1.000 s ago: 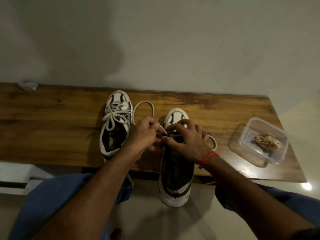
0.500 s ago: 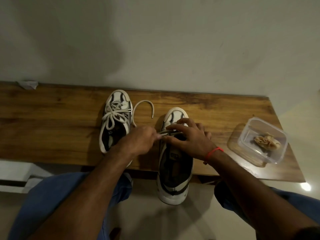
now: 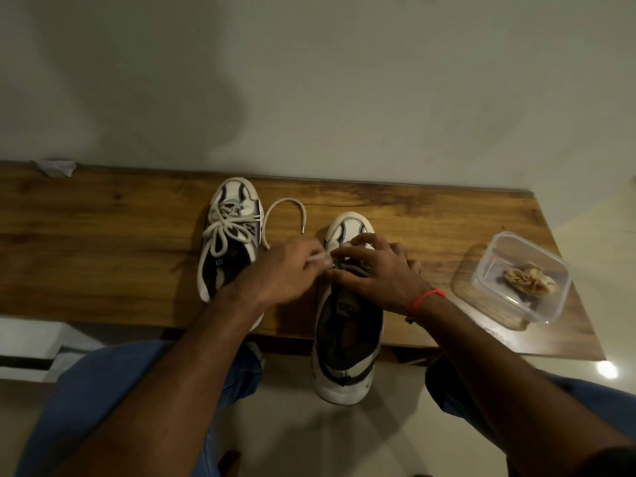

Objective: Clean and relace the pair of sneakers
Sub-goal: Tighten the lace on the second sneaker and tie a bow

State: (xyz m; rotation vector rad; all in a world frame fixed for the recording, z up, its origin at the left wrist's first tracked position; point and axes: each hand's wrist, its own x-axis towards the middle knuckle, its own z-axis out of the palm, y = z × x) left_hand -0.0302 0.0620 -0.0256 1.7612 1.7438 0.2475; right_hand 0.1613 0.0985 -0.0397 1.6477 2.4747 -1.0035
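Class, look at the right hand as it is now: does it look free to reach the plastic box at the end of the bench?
Probably yes. The right hand rests on the sneaker, and only bare bench lies between it and the plastic box. It would first have to let go of the lace work.

— On the table [image 3: 103, 235]? Two sneakers, laced one [image 3: 230, 235] left of the other [image 3: 347, 325].
— And right of both? Container [image 3: 521, 277] near the table's edge, a crumpled cloth [image 3: 530, 278] inside.
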